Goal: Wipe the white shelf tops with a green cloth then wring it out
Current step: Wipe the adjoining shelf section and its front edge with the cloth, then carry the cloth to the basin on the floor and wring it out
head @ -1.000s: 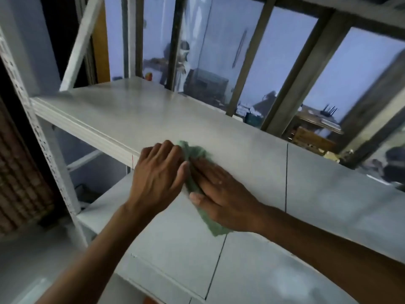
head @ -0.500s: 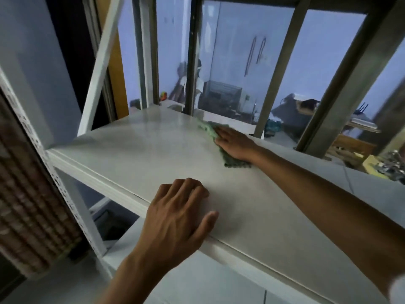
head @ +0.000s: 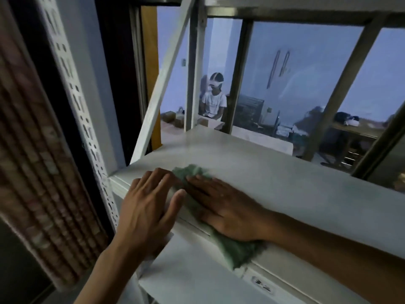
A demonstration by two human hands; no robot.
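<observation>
Cloth [head: 236, 249] diagonal, under flat right hand [head: 228, 207]

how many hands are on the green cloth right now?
1. The right hand presses flat on the green cloth at the shelf's front edge. The left hand rests flat on the white shelf top beside it; whether its thumb touches the cloth is unclear.

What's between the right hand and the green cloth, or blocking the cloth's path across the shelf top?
Nothing visible. The right hand lies flat directly on the green cloth, pressing it onto the white shelf top. The left hand rests at the shelf's front edge beside the cloth; the surface to the right and behind shows nothing on it.
</observation>
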